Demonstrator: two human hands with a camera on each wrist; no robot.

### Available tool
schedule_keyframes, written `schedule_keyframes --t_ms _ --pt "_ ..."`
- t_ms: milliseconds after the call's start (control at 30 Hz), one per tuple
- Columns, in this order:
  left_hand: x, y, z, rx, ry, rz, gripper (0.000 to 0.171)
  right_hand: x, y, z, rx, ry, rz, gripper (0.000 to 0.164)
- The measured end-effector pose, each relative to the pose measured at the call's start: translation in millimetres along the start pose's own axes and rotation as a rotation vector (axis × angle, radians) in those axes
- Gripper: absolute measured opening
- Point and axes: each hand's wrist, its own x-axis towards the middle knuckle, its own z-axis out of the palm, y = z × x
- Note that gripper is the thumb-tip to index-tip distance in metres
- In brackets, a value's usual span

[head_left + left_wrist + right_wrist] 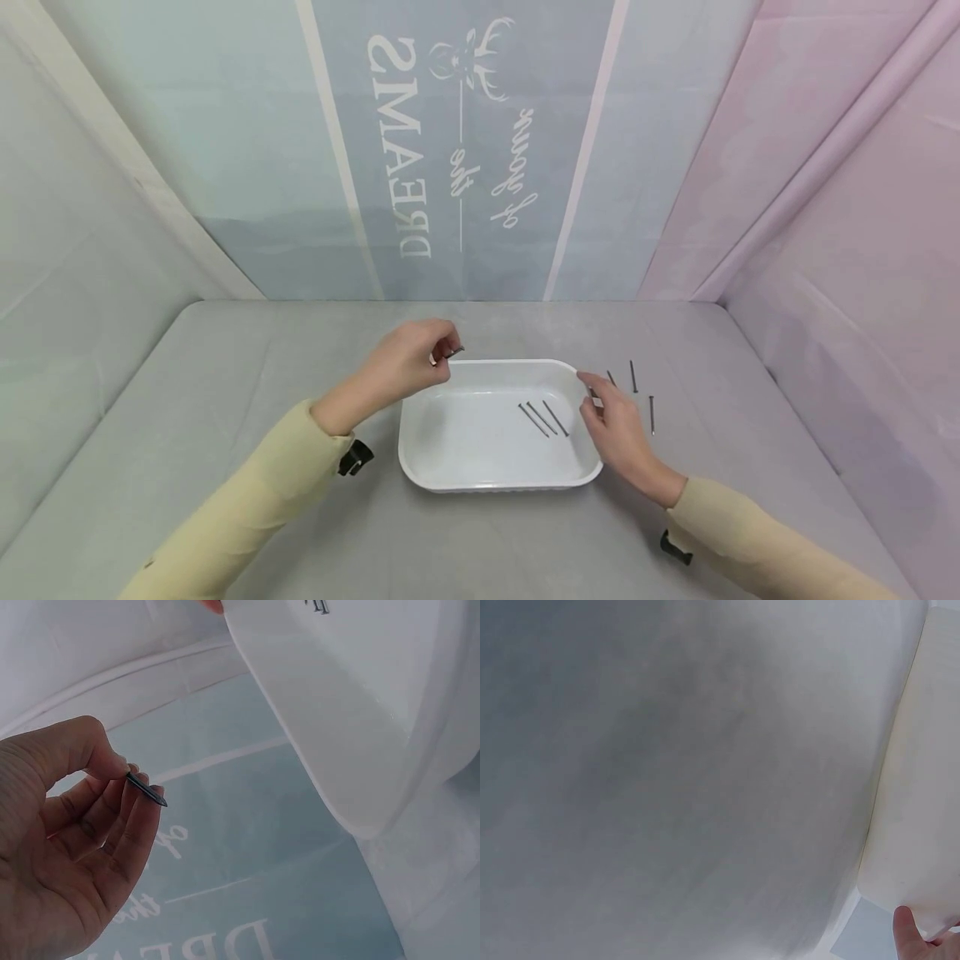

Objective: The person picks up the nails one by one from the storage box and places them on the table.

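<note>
My left hand (408, 358) is raised over the far left corner of a white rectangular dish (498, 485), pinching a dark nail (148, 790) between thumb and fingertips. The nail's pointed end sticks out past the fingers in the left wrist view. At the dish's right side, my right hand (618, 425) holds the rim, with a finger against the outer wall in the right wrist view. A small dark piece shows in the gap between its thumb and index finger; I cannot tell whether it is held. Several nails (555, 418) lie on the dish floor, toward the right.
On the grey-covered table (300, 533), to the right of the dish, lie more loose nails (652, 415). A printed fabric wall (465, 275) rises behind the table, with pale fabric sides at left and right.
</note>
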Motion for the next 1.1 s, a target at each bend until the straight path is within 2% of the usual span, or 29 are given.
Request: schedule_keyframes --t_ms 267,567,733,1100 --pt "-4.9 -10.1 -4.5 -0.042 0.037 -0.032 0.021 0 -1 -2 -0.013 0.010 -0.015 0.036" --pt "-9.9 -19.8 -12.7 -0.064 0.050 -0.124 0.019 2 -2 -3 -0.008 -0.001 -0.005 0.037" --pt "-12.1 -23.8 -16.4 -0.064 0.055 -0.197 0.019 3 -1 -3 -0.008 0.002 -0.009 0.037" --pt "-18.0 -39.7 -16.7 -0.140 0.076 -0.354 0.016 1 -1 -4 -0.021 0.015 -0.021 0.036"
